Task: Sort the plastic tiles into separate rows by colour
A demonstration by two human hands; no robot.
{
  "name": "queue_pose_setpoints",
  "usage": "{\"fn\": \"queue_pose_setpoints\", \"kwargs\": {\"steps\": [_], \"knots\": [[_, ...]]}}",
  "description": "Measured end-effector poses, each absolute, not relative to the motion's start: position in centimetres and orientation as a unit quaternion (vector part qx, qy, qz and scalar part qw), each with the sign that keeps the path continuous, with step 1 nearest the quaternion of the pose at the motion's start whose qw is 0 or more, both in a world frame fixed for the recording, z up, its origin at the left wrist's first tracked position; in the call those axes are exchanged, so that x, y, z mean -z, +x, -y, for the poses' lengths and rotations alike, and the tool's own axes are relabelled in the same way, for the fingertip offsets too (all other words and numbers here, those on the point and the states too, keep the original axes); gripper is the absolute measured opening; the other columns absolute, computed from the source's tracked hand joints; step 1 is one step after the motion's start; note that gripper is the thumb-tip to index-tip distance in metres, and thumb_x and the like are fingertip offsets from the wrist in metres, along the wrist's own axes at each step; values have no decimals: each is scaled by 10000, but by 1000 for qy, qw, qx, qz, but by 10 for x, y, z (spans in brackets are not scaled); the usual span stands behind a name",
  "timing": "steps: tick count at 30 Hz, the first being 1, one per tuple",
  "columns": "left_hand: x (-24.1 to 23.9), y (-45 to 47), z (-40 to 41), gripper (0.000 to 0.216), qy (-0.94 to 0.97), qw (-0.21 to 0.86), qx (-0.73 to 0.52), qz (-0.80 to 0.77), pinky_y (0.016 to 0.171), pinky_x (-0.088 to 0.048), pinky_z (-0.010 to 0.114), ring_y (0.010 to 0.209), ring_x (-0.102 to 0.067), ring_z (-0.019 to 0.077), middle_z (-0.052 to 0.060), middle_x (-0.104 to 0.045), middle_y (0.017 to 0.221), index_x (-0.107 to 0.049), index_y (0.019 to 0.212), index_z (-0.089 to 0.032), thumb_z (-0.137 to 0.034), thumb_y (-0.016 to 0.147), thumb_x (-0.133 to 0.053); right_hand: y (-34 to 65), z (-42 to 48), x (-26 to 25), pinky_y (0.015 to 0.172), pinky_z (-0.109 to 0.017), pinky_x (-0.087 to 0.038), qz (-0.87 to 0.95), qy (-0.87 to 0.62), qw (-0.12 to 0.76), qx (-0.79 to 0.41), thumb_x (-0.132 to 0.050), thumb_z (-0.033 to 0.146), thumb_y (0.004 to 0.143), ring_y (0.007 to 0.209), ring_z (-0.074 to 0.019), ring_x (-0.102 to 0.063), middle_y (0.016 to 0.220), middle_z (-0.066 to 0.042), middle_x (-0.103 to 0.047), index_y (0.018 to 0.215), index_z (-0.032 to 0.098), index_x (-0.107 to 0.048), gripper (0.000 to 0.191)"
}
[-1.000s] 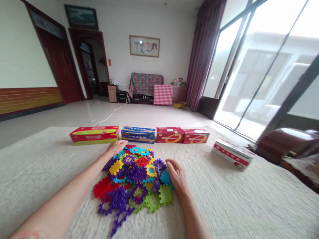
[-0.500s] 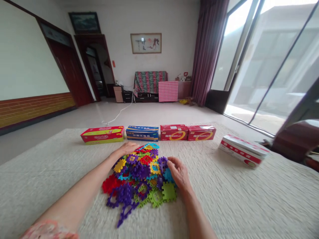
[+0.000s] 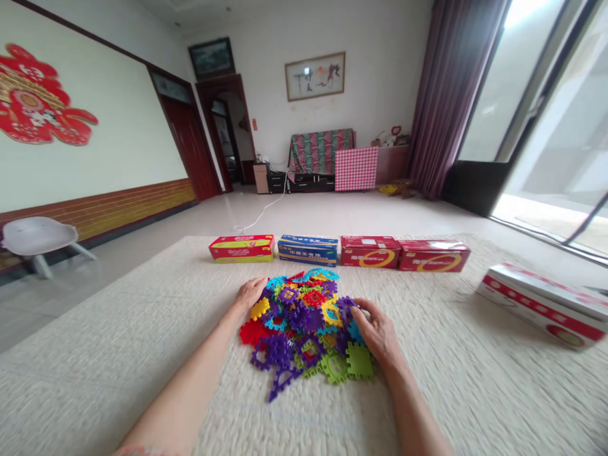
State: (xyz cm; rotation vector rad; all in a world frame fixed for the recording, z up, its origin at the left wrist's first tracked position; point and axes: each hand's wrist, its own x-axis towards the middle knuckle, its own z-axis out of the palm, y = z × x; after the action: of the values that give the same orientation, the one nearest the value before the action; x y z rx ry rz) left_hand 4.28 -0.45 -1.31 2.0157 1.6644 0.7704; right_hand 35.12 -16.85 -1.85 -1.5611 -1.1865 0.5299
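A heap of plastic interlocking building pieces (image 3: 304,320) in purple, red, yellow, blue and green lies on a pale textured mat. At the heap's upper left edge rests my left hand (image 3: 251,293), open, its fingers stretched towards the blue and purple pieces. My right hand (image 3: 379,332) curves along the right side, thumb and fingers apart, touching or very near a purple piece (image 3: 346,307). Neither hand has a piece lifted. A flat green square (image 3: 360,361) lies just below my right hand. Nearest to me is a purple triangular piece (image 3: 284,382).
Beyond the heap stand a red-and-yellow box (image 3: 242,249), a blue box (image 3: 308,251) and two dark red boxes (image 3: 369,252) in a row. A white-and-red box (image 3: 544,307) sits to the right on the mat (image 3: 142,316). A white chair (image 3: 40,237) is far left.
The view has turned left, so everything appears further right. My left hand has drawn back from over the heap's top to its left edge. My right hand stays at the right side.
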Motion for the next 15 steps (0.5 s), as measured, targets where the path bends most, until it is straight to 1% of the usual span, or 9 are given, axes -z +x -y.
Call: {"fn": "queue_pose_setpoints", "kwargs": {"steps": [3,5,7,9,10,15], "knots": [[22,55,15,433,725,212,-303,-581,1047,-357,273,1184,-541,172,42,-636,1227,-669,1068,-204,-440,854,-376,352,168,21,713,-317,-484,499,-650,526,-228,-546,494,752,771,-218,-643,854,-61,-710,976,179,-679,409],[23,66,20,449,723,225,-313,-573,1048,-356,267,1191,-536,171,46,-631,1234,-662,1077,-199,-455,847,-375,352,168,21,707,-318,-483,498,-655,528,-211,-534,482,765,765,-217,-639,849,-62,-707,977,177,-678,398],[23,75,25,465,719,244,-313,-571,1056,-351,273,1203,-529,175,56,-627,1242,-653,1089,-189,-460,840,-371,352,171,20,728,-326,-480,504,-660,527,-181,-521,446,778,787,-217,-633,884,-70,-703,965,177,-678,364],[24,80,26,479,710,252,-308,-581,1070,-340,291,1216,-521,191,68,-618,1256,-649,1093,-183,-473,825,-379,351,173,19,795,-348,-465,540,-650,513,-153,-514,383,786,857,-223,-621,955,-85,-692,968,171,-674,322],[25,81,25,488,705,255,-310,-585,1073,-340,300,1220,-519,199,70,-617,1258,-649,1089,-182,-487,817,-383,351,174,19,815,-347,-459,546,-650,508,-144,-523,353,780,881,-221,-616,958,-80,-690,962,176,-675,296],[33,84,23,449,704,252,-315,-585,1034,-400,320,1174,-560,224,38,-661,1188,-676,1012,-218,-510,793,-415,348,177,21,824,-309,-461,550,-661,498,-109,-554,278,757,908,-197,-612,971,-56,-685,971,193,-675,261]]}}
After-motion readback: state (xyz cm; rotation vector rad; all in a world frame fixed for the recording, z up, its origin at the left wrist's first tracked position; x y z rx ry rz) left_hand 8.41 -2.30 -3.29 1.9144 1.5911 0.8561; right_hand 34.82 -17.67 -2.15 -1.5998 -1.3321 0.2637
